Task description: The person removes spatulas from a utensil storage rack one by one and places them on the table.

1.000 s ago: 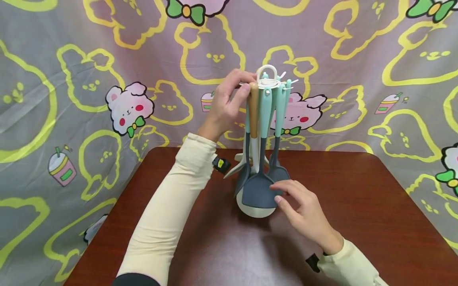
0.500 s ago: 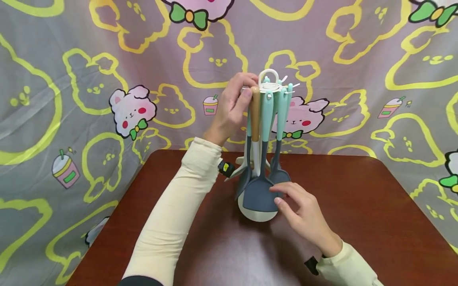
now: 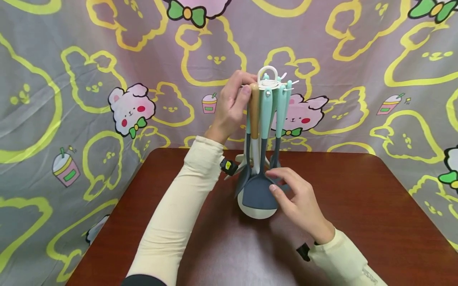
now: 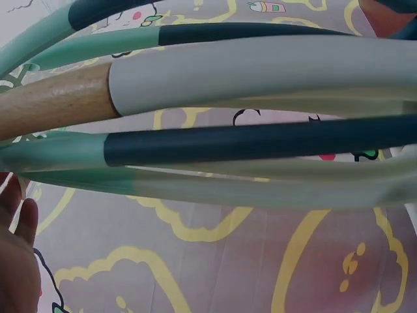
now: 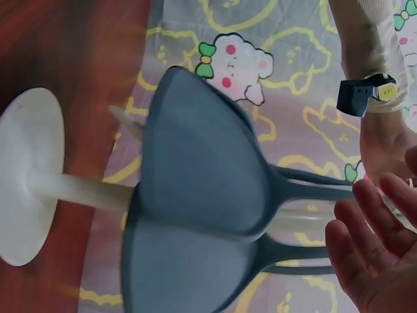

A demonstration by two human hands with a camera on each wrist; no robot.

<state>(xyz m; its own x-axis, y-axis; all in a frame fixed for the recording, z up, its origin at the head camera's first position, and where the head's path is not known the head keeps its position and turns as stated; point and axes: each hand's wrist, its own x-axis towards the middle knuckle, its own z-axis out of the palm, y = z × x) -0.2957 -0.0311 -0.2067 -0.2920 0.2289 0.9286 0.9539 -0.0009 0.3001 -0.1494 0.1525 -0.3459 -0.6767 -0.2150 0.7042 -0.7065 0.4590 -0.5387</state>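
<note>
A white utensil rack (image 3: pixel 267 83) with a ring on top stands on the table, hung with kitchen utensils on teal handles and one on a wooden handle (image 3: pixel 254 111). My left hand (image 3: pixel 230 103) grips the rack's top left edge, thumb beside the wooden handle; the exact contact is hidden. A dark grey spatula (image 3: pixel 260 192) hangs in front, its wide blade low over the rack's round white base (image 5: pixel 29 176). At the blade's right edge is my right hand (image 3: pixel 298 198), fingers loosely bent. In the right wrist view its fingers (image 5: pixel 371 228) close around nothing, beside the utensil shafts.
The brown table (image 3: pixel 358 206) extends on both sides of the rack. Behind it hangs a grey curtain (image 3: pixel 200 51) with cartoon prints. Another dark blade (image 5: pixel 189 267) hangs close beside the first in the right wrist view.
My right hand has moved slightly up and left, closer to the spatula's neck. The left hand stays at the rack's top, and the utensils hang as before.
</note>
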